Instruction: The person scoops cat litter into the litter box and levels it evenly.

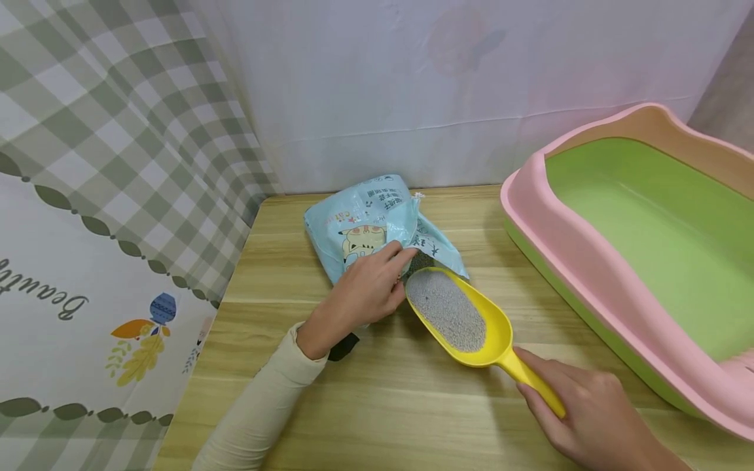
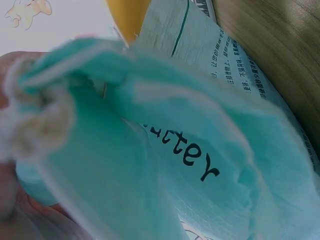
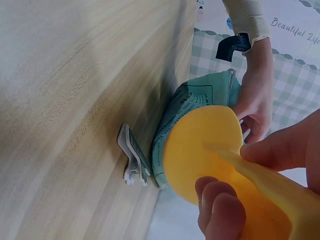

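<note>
A light-blue printed bag [image 1: 365, 219] of cat litter lies on the wooden table with its mouth toward the right. My left hand [image 1: 368, 284] pinches the bag's edge at the opening, where dark granules show inside. My right hand [image 1: 589, 405] grips the handle of a yellow scoop [image 1: 501, 330], heaped with grey litter granules [image 1: 448, 311]. The scoop's tip is right at the bag's mouth, close to the left fingers. The left wrist view shows the bag's crumpled film [image 2: 200, 115] up close; the right wrist view shows the scoop's underside [image 3: 205, 150].
A large litter box [image 1: 601, 261] with a pink rim and green base stands at the right of the table [image 1: 377, 405]. A pale cloth [image 1: 377, 85] hangs along the back, and a checked cloth [image 1: 118, 163] hangs at the left.
</note>
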`<state>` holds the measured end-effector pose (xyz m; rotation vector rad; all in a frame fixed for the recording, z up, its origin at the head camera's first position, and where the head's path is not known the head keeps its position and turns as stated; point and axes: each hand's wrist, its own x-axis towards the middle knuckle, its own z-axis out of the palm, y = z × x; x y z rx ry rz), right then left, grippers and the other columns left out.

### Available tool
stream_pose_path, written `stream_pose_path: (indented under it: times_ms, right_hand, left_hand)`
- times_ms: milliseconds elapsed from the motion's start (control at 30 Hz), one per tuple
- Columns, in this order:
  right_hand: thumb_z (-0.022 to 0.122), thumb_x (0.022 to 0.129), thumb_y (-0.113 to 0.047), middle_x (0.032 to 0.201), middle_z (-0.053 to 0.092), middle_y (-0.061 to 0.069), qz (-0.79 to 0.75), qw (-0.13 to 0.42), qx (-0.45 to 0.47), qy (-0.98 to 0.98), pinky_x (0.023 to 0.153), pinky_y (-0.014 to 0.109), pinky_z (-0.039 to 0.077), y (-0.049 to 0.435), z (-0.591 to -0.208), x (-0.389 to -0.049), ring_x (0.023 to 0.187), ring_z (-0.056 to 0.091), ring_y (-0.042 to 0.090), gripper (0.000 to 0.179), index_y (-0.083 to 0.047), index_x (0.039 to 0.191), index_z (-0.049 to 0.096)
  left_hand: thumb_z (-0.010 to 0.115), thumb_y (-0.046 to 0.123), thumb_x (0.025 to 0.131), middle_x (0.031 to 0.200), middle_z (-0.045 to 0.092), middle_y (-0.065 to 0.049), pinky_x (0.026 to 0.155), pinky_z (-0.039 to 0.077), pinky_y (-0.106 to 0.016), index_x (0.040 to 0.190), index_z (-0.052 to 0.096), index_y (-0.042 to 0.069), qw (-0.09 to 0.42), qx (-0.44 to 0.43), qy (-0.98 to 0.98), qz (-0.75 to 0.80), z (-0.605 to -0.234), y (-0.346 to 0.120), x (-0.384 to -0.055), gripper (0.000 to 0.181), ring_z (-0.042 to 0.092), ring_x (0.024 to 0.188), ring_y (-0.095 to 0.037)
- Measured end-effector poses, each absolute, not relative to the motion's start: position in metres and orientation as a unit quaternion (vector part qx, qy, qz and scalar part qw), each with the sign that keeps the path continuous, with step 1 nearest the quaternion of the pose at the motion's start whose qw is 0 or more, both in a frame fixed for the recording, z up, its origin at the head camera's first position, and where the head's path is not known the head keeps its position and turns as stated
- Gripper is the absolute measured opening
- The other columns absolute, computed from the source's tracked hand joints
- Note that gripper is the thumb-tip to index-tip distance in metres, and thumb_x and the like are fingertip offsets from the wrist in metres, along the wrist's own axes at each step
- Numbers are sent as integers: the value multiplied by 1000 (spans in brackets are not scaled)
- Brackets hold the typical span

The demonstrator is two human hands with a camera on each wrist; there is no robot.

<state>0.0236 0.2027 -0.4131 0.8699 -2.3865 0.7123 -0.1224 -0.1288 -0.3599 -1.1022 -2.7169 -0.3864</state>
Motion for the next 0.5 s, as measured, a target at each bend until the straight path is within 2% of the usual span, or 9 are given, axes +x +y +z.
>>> stream_pose_path:
  times_ms: [233,367,500]
  right_hand:
    - [45,116,-49,97,82,3,265,237,329,-875,55,22,54,207,-407,29,71,74,6,60,0,126,78]
    - [46,116,-50,98,83,3,273,236,332,-872,54,19,52,210,-404,33,71,73,4,59,-1,127,79]
    - [48,115,-50,103,83,2,273,241,338,-868,58,20,55,215,-401,34,78,78,7,57,-4,128,80]
  left_hand:
    - [73,-3,90,109,62,-8,54,44,-28,140,67,0,88,-372,-913,-141,-360,-130,-123,51,49,61,-13]
    - [74,-3,90,108,62,-7,54,44,-27,140,67,-1,88,-373,-912,-147,-361,-131,-124,51,50,63,-12]
    - [76,-2,89,108,62,-7,54,45,-27,140,67,0,92,-376,-910,-148,-362,-132,-125,52,51,64,-12]
